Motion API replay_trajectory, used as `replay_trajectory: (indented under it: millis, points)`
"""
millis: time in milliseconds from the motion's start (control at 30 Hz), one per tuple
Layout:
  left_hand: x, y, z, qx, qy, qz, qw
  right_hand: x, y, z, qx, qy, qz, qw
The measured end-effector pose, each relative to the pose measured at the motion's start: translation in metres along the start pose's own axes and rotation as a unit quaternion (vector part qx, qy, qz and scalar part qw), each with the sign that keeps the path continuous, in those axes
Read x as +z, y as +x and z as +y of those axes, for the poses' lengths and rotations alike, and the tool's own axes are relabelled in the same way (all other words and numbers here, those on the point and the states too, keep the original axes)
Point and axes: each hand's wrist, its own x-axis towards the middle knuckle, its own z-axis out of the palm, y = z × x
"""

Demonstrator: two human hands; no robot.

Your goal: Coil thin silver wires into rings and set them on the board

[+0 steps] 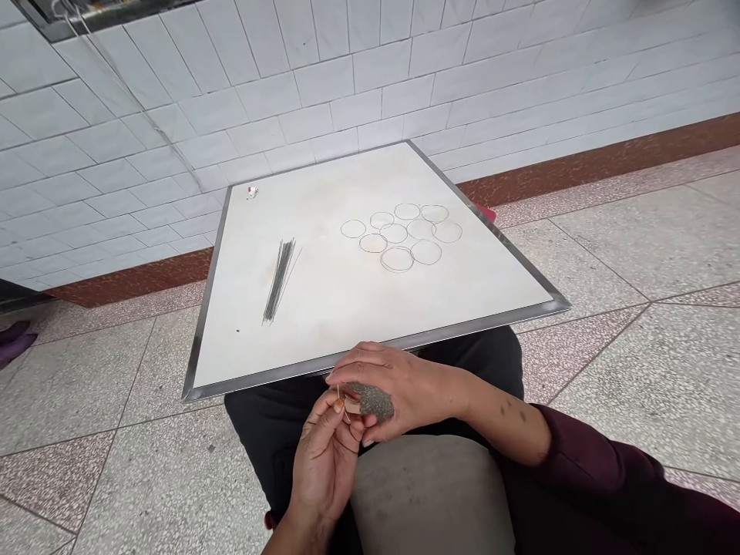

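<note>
Head view: the left hand (328,455), just off the desk's near edge at 6 o'clock, pinches a thin wire (338,391) between thumb and fingers. The right hand (401,385) comes in from 4 o'clock and arches around the wire, its fingertips near the left ones; its thumb and fingers stand apart, and whether it also grips the wire I cannot tell.

Taken from the middle of the white desk (324,331), a cluster of thin wire rings (408,231) lies around 3 o'clock, many touching or overlapping. A bundle of straight wires (280,281) lies at 8 o'clock, with a few splayed out on its right side. A small red-and-white object (253,193) sits near the corner at 10 o'clock. Beyond the far edge, at 12 o'clock, stands a white tiled wall (289,92).
</note>
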Motion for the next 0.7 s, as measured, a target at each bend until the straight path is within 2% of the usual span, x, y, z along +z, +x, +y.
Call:
replay_trajectory:
  millis: [467,700]
  points:
    - [-0.0037,0.0055,-0.0037,0.009,0.016,0.009,1.0,0.0064,-0.0059,0.0088,0.035,0.019,-0.009,0.999]
    - [-0.0021,0.0057,-0.0006,0.009,0.004,0.024,1.0,0.004,-0.0099,0.0084,0.083,0.039,-0.009,0.996]
